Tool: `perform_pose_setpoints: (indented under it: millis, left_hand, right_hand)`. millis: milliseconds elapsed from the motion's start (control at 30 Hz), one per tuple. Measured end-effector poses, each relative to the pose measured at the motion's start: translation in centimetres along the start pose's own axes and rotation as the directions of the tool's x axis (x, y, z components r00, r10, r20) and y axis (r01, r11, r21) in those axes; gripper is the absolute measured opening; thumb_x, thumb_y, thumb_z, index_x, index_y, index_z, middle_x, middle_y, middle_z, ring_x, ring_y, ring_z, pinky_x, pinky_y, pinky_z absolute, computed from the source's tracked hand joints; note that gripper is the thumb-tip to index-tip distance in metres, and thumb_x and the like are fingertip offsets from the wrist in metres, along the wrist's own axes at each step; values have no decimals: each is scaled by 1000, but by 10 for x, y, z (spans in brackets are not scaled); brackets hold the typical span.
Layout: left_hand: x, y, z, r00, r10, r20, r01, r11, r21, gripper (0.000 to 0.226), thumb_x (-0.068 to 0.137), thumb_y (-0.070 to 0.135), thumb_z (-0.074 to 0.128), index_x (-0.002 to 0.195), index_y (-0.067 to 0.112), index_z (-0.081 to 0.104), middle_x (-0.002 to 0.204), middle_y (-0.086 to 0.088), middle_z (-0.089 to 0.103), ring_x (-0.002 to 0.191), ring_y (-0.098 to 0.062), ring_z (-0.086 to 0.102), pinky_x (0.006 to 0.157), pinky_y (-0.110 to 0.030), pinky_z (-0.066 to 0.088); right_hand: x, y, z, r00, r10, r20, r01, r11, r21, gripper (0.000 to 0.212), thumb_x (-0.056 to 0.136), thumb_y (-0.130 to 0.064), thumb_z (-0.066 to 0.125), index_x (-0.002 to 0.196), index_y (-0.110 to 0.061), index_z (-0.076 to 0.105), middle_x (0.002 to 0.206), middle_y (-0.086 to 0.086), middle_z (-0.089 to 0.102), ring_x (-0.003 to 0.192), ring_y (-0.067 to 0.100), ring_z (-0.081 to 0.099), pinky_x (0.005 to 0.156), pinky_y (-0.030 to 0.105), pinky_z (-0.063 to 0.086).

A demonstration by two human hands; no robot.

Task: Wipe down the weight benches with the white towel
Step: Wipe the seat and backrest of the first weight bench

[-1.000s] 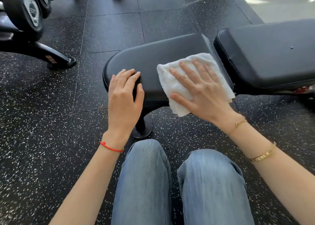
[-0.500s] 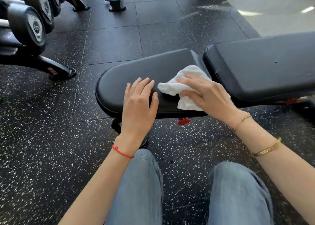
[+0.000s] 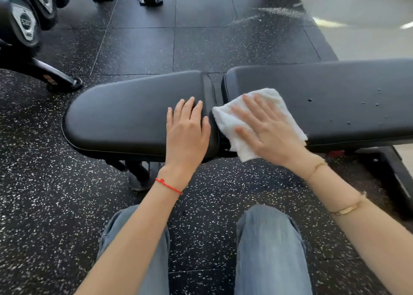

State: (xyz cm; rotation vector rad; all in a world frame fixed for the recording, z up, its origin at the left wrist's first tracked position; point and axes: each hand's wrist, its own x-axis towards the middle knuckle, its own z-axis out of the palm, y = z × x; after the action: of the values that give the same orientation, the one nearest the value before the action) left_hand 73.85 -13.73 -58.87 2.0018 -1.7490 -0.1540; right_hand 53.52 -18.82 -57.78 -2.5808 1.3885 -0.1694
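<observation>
While under flat right hand [image 3: 268, 131], towel [image 3: 228, 120] covers bench [image 3: 335, 89].

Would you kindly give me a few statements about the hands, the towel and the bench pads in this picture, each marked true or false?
1. The right hand presses the white towel flat with straight fingers. True.
2. The towel lies on the short seat pad. False: it lies on the near end of the long back pad, draped over its front edge.
3. The left hand rests flat on the seat pad. True.
4. The left hand touches the towel. False: a narrow gap shows between them.
5. Small specks dot the back pad to the right of the towel. True.
6. The left wrist wears a gold bracelet. False: it wears a red string.
</observation>
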Motion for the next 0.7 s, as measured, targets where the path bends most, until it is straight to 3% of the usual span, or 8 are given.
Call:
perform_pose_setpoints:
  millis: [233,333,467,700]
  left_hand:
    - [4,7,8,998,-59,-35,62,995,84,47,103,28,38,148,15,43,155,-5,39,147,-25,28,124,-46,12]
    - [4,8,7,997,-70,-38,73,992,103,46,102,28,41,146,16,45,153,-4,41,145,-24,30,123,-46,14]
    - [5,8,3,998,-60,-23,63,991,119,45,101,28,44,144,15,46,152,-4,42,144,-24,32,122,-46,15]
    - [8,8,6,998,-27,-49,37,978,206,45,99,26,46,142,14,48,147,-7,45,137,-29,37,116,-46,23]
  right_hand:
    - [61,23,-12,990,17,139,-9,998,-56,60,102,-56,21,156,-39,3,165,-3,-11,151,18,-16,120,38,-16]
    - [38,19,-7,991,-66,119,76,994,-78,59,101,-56,18,156,-40,2,165,0,-14,150,22,-19,120,44,-15]
    - [11,29,-7,988,-128,90,131,991,-30,58,100,-57,15,155,-43,0,165,-3,-13,150,20,-18,120,42,-16]
    - [83,40,-15,996,8,85,-4,999,-46,59,102,-55,22,157,-37,8,166,3,-6,151,27,-11,121,45,-12]
